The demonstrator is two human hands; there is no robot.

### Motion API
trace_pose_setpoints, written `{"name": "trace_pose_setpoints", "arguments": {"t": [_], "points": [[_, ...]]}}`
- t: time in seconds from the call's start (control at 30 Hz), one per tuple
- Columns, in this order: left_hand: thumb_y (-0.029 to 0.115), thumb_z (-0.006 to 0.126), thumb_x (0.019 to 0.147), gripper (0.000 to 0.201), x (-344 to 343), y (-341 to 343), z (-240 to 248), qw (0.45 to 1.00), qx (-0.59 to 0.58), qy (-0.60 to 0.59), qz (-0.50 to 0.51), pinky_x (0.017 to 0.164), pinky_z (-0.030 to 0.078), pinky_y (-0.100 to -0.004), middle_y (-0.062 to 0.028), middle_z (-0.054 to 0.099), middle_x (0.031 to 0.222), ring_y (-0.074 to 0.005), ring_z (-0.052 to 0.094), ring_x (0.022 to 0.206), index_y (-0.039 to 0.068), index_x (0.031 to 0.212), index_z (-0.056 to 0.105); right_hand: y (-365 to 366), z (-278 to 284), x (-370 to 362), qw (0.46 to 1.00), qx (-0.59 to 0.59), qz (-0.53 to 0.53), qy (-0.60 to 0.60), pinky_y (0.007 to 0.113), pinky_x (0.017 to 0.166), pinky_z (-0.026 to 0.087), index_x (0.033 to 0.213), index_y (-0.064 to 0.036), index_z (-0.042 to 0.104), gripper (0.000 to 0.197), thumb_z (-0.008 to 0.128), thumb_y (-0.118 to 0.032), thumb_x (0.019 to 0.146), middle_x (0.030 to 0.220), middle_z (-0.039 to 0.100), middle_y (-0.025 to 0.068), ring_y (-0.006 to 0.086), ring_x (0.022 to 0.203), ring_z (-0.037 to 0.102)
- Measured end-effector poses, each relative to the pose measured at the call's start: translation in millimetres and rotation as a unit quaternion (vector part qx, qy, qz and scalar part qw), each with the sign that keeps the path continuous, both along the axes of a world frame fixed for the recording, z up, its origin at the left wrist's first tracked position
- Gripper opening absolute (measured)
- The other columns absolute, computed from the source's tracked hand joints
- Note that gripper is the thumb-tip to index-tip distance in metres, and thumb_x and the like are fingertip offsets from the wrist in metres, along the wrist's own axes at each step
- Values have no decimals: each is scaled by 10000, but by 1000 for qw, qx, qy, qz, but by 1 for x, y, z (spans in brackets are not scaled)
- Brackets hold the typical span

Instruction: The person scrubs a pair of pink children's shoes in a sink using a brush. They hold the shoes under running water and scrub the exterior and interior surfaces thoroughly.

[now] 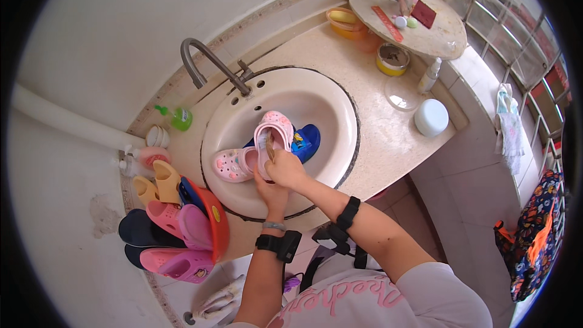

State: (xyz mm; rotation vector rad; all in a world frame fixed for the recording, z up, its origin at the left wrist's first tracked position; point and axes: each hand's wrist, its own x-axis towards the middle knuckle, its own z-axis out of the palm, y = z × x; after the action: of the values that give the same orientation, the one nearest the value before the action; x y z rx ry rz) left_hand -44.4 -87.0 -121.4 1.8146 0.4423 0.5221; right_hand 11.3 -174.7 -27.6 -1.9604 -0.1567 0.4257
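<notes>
Wash basin (316, 94), white and oval, set into a beige counter (388, 140); all positions below are given relative to this basin. A curved grey tap (203, 61) rises at its rear rim. On the counter to its left, an orange tub (215, 222) stands packed with pink, yellow and dark clogs. Inside the basin lie a blue clog (306, 140) and a pale pink clog (234, 164) studded with charms. A second pink clog (273, 130) is raised on edge over the basin's middle, sole opening toward the viewer. The left hand (271, 191), at the basin's near rim, grips this clog from beneath. The right hand (285, 169), just above it, is closed around a small brush (269, 147) pressed against the clog's inner side. A white lidded jar (431, 117) sits on the counter to the right.
</notes>
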Motion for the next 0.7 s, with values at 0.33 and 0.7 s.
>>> {"name": "trace_pose_setpoints", "arguments": {"t": [0.33,0.7], "points": [[165,761,658,792,-1,9,-20,1000,-24,7,-8,860,421,-313,-141,509,1159,-217,520,1023,9,1292,313,-16,1,-52,978,-133,111,-119,469,628,483,852,62,553,296,507,-197,715,695,589,265,405,667,600],[86,748,655,812,-1,-4,-1,999,15,-32,-32,881,419,-300,-121,504,1173,-201,516,1027,7,1314,280,-3,-26,11,998,-22,15,-58,449,690,473,837,80,558,298,489,-189,727,726,584,282,415,723,588]]}}
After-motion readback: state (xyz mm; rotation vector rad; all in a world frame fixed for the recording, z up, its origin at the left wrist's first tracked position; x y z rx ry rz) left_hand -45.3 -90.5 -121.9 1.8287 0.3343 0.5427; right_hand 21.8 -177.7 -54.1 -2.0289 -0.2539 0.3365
